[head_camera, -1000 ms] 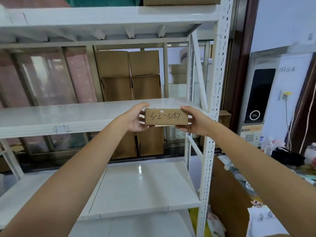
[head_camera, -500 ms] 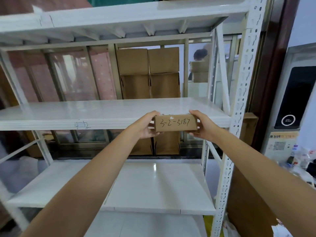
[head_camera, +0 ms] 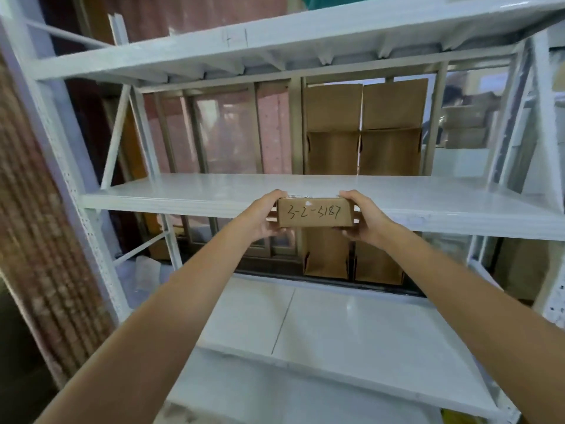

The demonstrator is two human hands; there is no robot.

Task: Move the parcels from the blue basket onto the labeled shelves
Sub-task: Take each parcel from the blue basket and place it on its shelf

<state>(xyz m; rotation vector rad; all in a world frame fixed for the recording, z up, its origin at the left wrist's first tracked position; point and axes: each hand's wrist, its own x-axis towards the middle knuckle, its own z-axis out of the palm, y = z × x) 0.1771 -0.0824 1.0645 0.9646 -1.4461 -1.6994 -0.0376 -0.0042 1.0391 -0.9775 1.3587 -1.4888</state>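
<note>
Both hands clamp the parcel endwise: left hand and right hand, fingers curled round its ends. Parcel held level, marked 3-2-5187, just before the middle shelf edge.

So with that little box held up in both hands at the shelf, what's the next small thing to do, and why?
Probably ease the parcel forward and set it on the middle shelf. The left hand and right hand grip its ends right at that shelf's front edge, not yet resting on it. Its handwriting reads 3-2-5187; whether this shelf's label matches is not visible.
</note>
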